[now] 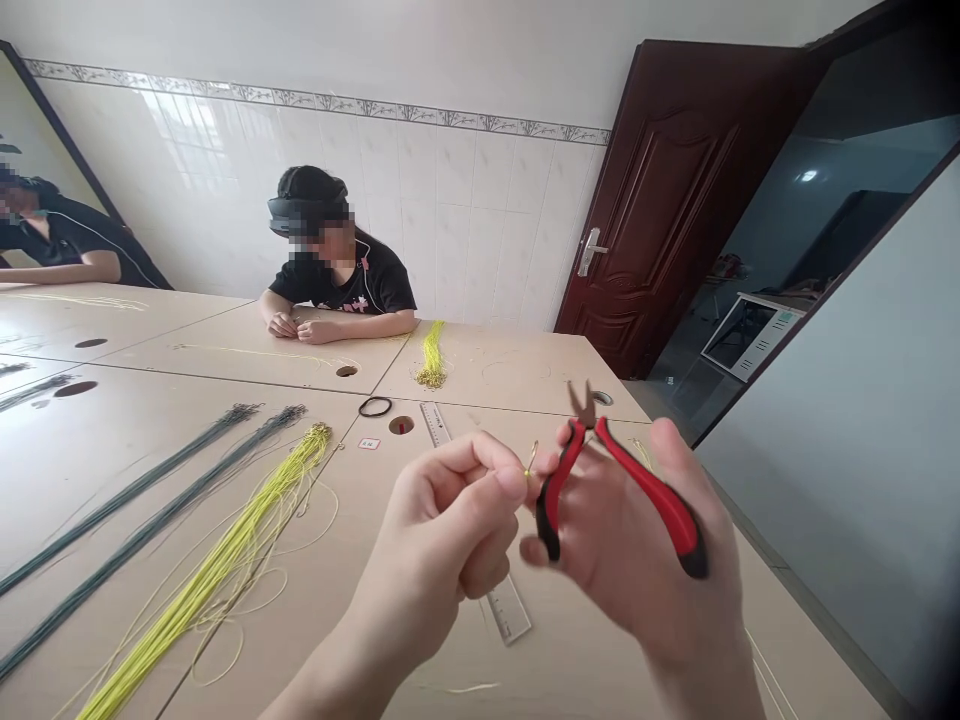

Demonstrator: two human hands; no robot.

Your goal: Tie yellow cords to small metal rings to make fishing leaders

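Note:
My left hand (457, 515) is raised over the table, thumb and forefinger pinched on a small gold hook (531, 461) with a thin yellow cord. My right hand (645, 540) grips red-and-black pliers (600, 480), jaws pointing up just right of the hook. A clear ruler (504, 605) lies on the table beneath both hands.
A bundle of yellow cords (225, 560) and two dark green bundles (135, 510) lie at left. A black ring (375, 406) and table holes (400, 425) sit further back. Another person (337, 270) sits across, beside a yellow bundle (432, 355). A dark door (660, 200) stands at right.

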